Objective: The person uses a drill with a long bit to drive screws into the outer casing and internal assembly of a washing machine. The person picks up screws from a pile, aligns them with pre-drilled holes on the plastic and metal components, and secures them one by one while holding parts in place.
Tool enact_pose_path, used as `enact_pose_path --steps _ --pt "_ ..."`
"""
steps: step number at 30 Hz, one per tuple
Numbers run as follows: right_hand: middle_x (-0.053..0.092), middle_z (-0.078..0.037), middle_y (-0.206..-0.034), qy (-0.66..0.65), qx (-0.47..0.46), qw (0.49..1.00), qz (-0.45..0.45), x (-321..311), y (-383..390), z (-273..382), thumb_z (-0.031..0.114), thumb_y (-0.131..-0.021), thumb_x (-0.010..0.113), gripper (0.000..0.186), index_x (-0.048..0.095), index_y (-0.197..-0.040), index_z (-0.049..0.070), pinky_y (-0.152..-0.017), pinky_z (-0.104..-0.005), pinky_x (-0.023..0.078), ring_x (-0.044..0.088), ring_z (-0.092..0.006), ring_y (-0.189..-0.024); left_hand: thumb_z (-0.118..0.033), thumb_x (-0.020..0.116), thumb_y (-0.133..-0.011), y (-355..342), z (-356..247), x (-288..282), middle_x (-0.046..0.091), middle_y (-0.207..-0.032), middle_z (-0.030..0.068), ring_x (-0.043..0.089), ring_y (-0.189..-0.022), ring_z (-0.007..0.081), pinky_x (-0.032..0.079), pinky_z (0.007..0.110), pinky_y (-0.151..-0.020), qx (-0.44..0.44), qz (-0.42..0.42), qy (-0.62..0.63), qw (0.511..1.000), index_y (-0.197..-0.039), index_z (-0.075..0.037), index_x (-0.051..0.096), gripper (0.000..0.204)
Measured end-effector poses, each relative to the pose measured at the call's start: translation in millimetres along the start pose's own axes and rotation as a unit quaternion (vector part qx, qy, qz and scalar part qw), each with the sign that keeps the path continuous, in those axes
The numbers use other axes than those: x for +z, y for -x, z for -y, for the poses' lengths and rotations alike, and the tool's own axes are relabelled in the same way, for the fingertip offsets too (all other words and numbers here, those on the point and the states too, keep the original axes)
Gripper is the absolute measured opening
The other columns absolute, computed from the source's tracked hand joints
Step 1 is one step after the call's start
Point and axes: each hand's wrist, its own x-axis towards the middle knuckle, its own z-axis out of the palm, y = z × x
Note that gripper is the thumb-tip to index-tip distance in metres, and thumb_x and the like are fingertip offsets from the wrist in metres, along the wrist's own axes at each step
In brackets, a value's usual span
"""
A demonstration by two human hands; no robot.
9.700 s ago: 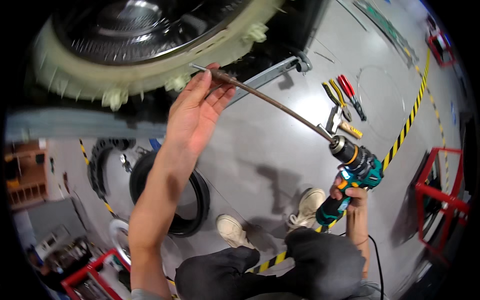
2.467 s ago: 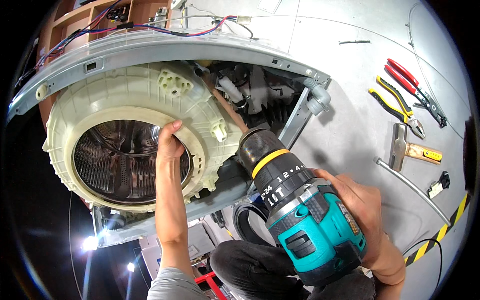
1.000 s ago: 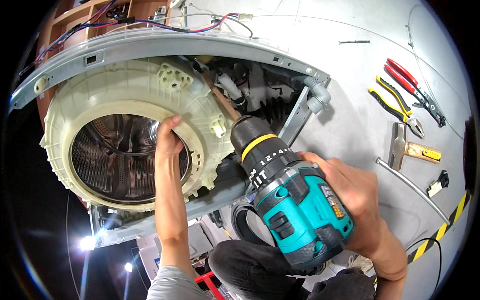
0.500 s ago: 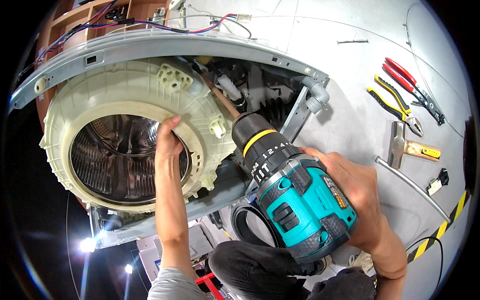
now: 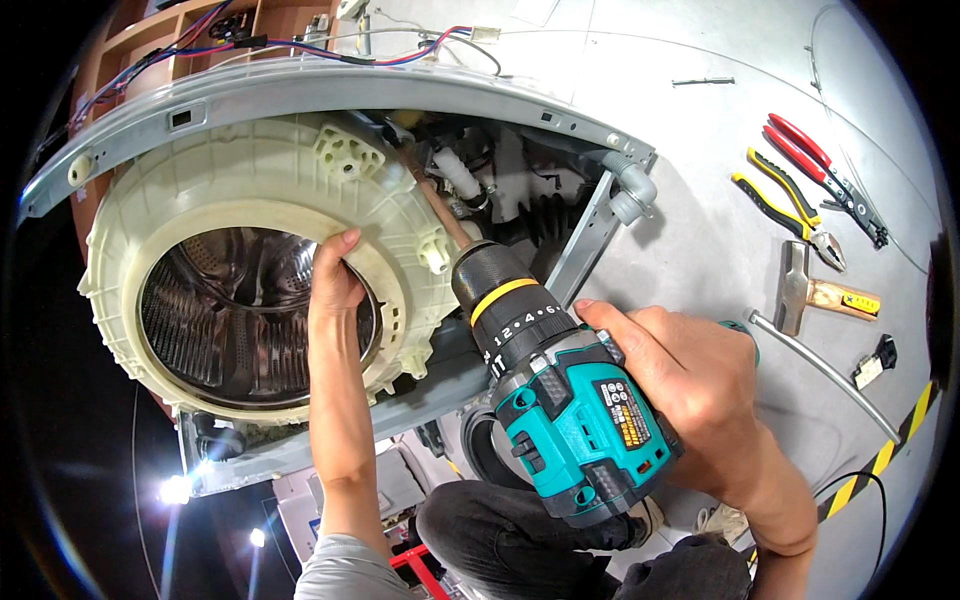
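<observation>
A cream plastic washing machine tub (image 5: 225, 212) lies in its grey metal frame (image 5: 300, 100), its round opening showing a steel drum (image 5: 240, 310). My left hand (image 5: 338, 275) grips the right rim of that opening, thumb on the outside and fingers hidden inside. In my right hand (image 5: 690, 385) is a teal and black cordless drill (image 5: 570, 430), held by its handle with the body across the frame's lower right. Its long brown shaft (image 5: 437, 205) reaches up-left from the chuck, past the tub's right side, into the frame. The tip is hidden from me.
On the floor at right lie red-handled pliers (image 5: 800, 145), yellow-black pliers (image 5: 780, 195), a hammer (image 5: 800, 290) and a metal tube (image 5: 830, 375). A grey elbow pipe (image 5: 632, 190) juts from the frame's corner. Wires (image 5: 350, 58) run over the top edge. A black rubber ring (image 5: 485, 445) lies below.
The drill's body has swung a little to the left and rolled in my right hand, so its label faces up more. My left hand keeps its place on the rim.
</observation>
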Motion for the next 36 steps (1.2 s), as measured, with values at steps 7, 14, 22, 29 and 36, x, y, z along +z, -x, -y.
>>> enact_pose_path --steps 7,14,22,29,36 --pt "0.052 -0.001 -0.071 0.082 -0.040 0.996 -0.002 -4 -1 0 0.013 -0.065 0.064 0.038 0.069 -0.102 0.005 -0.051 -0.0291 0.043 0.054 -0.0170 -0.057 -0.024 0.067 -0.073 2 0 8 0.064 -0.105 0.0119 0.062 -0.097 0.0269 0.049 0.041 -0.089 0.015 -0.011 -0.005 1.000 -0.116 -0.002 0.056 0.050" --pt "0.067 -0.007 -0.093 0.175 -0.133 0.975 0.023 -29 -13 -7 0.011 -0.063 0.066 0.040 0.068 -0.102 0.002 -0.053 -0.0306 0.043 0.057 -0.0181 -0.061 -0.026 0.067 -0.072 7 -4 11 0.063 -0.108 0.0131 0.061 -0.100 0.0279 0.049 0.041 -0.090 0.018 -0.017 -0.024 0.999 -0.120 -0.001 0.054 0.055" --pt "0.068 -0.009 -0.088 0.154 -0.100 0.981 0.060 -55 4 -3 0.013 -0.060 0.067 0.046 0.067 -0.104 -0.001 -0.058 -0.0305 0.045 0.060 -0.0203 -0.063 -0.027 0.066 -0.073 6 1 17 0.062 -0.107 0.0149 0.060 -0.099 0.0291 0.049 0.041 -0.089 0.011 -0.011 -0.022 1.000 -0.122 0.001 0.052 0.058" --pt "0.069 -0.013 -0.088 0.026 0.058 0.997 0.039 -48 83 -15 0.011 -0.068 0.065 0.039 0.066 -0.105 -0.003 -0.064 -0.0292 0.051 0.067 -0.0223 -0.069 -0.027 0.067 -0.074 -2 2 7 0.063 -0.102 0.0144 0.062 -0.094 0.0283 0.050 0.041 -0.086 0.026 -0.030 -0.021 0.999 -0.115 0.001 0.055 0.051" --pt "0.068 -0.014 -0.086 -0.101 0.145 0.983 0.054 -8 113 -21 0.014 -0.065 0.072 0.049 0.063 -0.109 -0.005 -0.067 -0.0296 0.052 0.069 -0.0234 -0.073 -0.022 0.066 -0.075 3 1 10 0.064 -0.103 0.0130 0.062 -0.096 0.0264 0.051 0.040 -0.085 0.024 -0.021 -0.002 0.999 -0.111 0.000 0.057 0.043"
